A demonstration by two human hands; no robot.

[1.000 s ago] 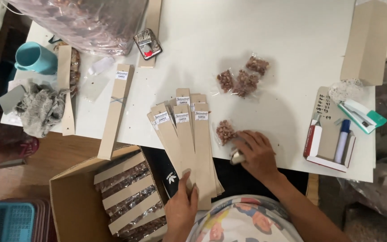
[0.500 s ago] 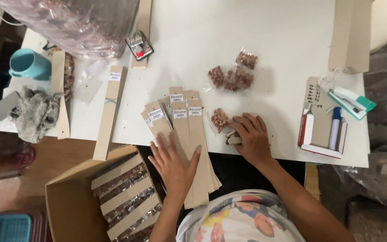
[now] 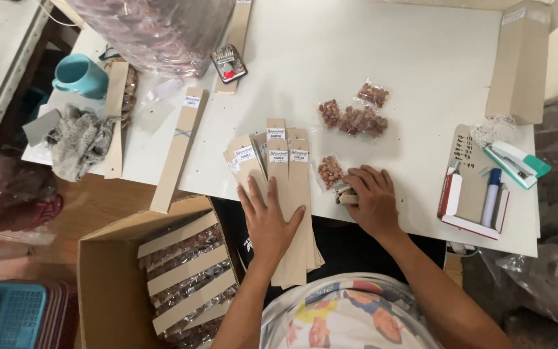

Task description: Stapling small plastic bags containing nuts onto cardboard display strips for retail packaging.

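At the near edge of the white table (image 3: pixel 382 58), a fan of long tan cardboard strips (image 3: pixel 285 187) lies with its labelled ends pointing away from the person and its lower ends hanging past the edge. All places below are given from this fan. The left hand (image 3: pixel 267 223) lies flat on top of it, fingers spread and straight, palm down. It pins the strips rather than grasping them, which probably keeps the overlapping stack from sliding off the edge.

Just right of the fan lies a small clear packet of brown nuts (image 3: pixel 329 172), touching or nearly touching the outermost strip. Right of that packet, the right hand (image 3: pixel 372 200) is curled, knuckles up, fingers closed around a small pale object (image 3: pixel 345 195). I cannot tell what that object is, since the fingers hide most of it.

Farther up and to the right of the fan sits a loose cluster of similar nut packets (image 3: pixel 356 116), well apart from both hands. Below and left of the fan, off the table, an open cardboard box (image 3: pixel 108 271) holds finished strips with nut packets attached, laid side by side. Left of the fan, a single strip (image 3: pixel 179 148) lies diagonally. Far right of the fan rest a teal stapler (image 3: pixel 518 163) and a small tray (image 3: pixel 476 203) with a marker.
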